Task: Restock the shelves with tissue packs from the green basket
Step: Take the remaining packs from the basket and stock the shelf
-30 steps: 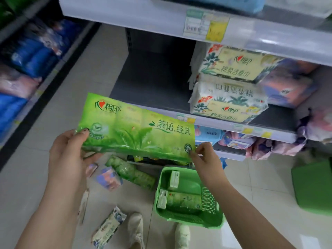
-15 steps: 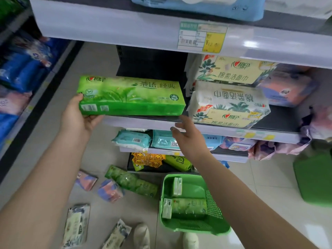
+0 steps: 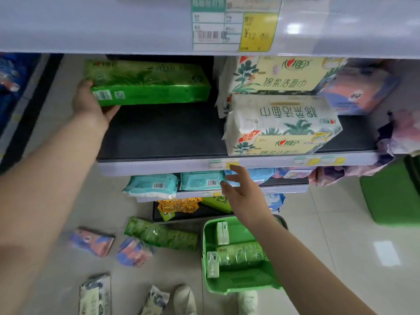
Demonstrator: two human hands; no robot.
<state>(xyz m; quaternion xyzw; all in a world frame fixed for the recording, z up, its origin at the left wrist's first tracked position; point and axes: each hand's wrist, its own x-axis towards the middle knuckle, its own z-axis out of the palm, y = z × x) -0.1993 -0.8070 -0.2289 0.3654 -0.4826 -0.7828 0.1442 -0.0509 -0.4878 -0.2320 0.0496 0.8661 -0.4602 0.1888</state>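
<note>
A long green tissue pack (image 3: 147,84) lies deep on the dark shelf (image 3: 163,135), and my left hand (image 3: 91,103) grips its left end. My right hand (image 3: 243,192) hovers with spread fingers just below the shelf's front edge, holding nothing. The green basket (image 3: 241,280) stands on the floor below; inside it are a green tissue roll pack (image 3: 241,254) and two small green-and-white packs (image 3: 222,233).
Two cream floral packs (image 3: 281,123) are stacked on the shelf's right half, with pink-and-blue packs (image 3: 359,92) behind. Loose packs (image 3: 161,235) lie scattered on the floor at left. A green bin (image 3: 391,192) stands at the right. My shoes (image 3: 184,298) are near the basket.
The green pack has gone from held in front of me by both hands to deep on the shelf. My right hand let go and dropped below the shelf edge.
</note>
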